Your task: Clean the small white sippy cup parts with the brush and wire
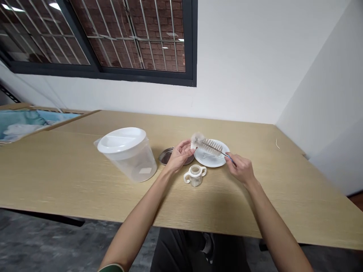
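Observation:
My right hand [240, 166] is closed round the thin handle of a bottle brush [212, 146]. The brush has pale bristles and a fluffy round tip, and it points left above a white plate [211, 161]. Between the fingertips of my left hand [180, 153] is a small white cap-like piece [193, 144], right beside the brush tip; whether they touch I cannot tell. Below, a small baby bottle with two cream handles [196, 175] stands upright with its mouth uncovered. Behind my left hand lies a round metal tray [164, 155], partly hidden.
On the left stands a clear plastic pitcher [130, 156] with a white lid. A box with blue cloth [36, 119] is at the far left of the wooden table [99, 196]. A thin white strip [277, 143] lies at the right. Wall and window are behind.

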Available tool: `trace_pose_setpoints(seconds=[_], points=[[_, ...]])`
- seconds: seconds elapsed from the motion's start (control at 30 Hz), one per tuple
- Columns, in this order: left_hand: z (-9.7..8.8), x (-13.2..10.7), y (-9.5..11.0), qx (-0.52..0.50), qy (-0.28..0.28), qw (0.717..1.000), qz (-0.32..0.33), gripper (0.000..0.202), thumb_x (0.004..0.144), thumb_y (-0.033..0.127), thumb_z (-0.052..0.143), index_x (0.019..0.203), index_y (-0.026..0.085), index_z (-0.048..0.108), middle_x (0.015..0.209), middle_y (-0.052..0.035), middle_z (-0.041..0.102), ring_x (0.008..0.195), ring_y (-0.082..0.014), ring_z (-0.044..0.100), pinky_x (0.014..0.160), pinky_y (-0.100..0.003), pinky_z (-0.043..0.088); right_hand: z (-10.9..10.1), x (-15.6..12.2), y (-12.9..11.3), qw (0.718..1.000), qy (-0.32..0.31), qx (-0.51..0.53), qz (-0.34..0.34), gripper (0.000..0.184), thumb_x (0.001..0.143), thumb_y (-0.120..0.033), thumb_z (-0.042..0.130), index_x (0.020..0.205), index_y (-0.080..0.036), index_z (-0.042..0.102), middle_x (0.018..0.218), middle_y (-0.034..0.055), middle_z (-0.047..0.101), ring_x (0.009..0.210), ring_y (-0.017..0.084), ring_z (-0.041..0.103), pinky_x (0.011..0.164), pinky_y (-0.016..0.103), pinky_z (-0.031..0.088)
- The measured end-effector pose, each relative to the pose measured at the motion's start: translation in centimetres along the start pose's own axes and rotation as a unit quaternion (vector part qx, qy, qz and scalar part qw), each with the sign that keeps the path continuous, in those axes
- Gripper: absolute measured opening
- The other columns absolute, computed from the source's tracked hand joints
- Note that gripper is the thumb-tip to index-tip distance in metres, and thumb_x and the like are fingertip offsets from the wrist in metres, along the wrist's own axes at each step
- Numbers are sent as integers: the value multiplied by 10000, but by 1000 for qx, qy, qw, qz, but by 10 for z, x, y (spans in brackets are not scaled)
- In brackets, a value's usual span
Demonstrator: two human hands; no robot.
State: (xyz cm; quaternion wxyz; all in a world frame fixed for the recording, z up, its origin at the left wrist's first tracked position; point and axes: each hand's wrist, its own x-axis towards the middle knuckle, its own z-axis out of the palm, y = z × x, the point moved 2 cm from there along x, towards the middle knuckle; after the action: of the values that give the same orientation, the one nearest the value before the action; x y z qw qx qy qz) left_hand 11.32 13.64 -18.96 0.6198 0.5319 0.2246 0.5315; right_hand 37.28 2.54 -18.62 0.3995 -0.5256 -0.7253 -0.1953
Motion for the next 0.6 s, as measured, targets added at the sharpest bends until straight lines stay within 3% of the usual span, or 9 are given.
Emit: trace_pose_setpoints(seconds=[0.17, 0.33, 0.47, 0.6], points=[[-2, 2, -3, 3, 14, 1000, 1, 679, 673, 403, 921, 1204, 142, 587, 1204, -155, 649, 1105, -227, 639, 1016, -321, 478, 1, 0, 2, 997, 22, -23, 70, 438, 1056, -404, 391, 1031, -128, 731, 802, 79, 721, 653, 147, 642, 615, 263, 398], [-3, 2, -3, -3, 44, 999, -3, 705, 597, 349, 950, 1171, 157, 588, 1262, -144, 624, 1177, -249, 607, 1037, -325, 472, 1, 2, -1, 999, -24, -1, 47, 486, 1054, -452, 365, 1083, -136, 733, 829, 92, 731, 672, 148, 652, 625, 268, 401], [-4, 1, 0, 4, 78, 997, 24, 692, 557, 299, 957, 1119, 176, 571, 1238, -118, 626, 1109, -245, 637, 975, -326, 514, -1, 2, 4, 994, -8, -41, 98, 521, 1049, -486, 360, 1084, -139, 748, 821, 96, 730, 669, 161, 648, 609, 277, 380], [-7, 3, -1, 8, 56, 996, 65, 665, 607, 256, 940, 1166, 168, 591, 1171, -112, 661, 1049, -205, 648, 935, -305, 524, 0, 2, 3, 998, -30, -8, 61, 522, 1055, -476, 355, 1117, -132, 742, 831, 96, 731, 666, 150, 647, 621, 274, 390]])
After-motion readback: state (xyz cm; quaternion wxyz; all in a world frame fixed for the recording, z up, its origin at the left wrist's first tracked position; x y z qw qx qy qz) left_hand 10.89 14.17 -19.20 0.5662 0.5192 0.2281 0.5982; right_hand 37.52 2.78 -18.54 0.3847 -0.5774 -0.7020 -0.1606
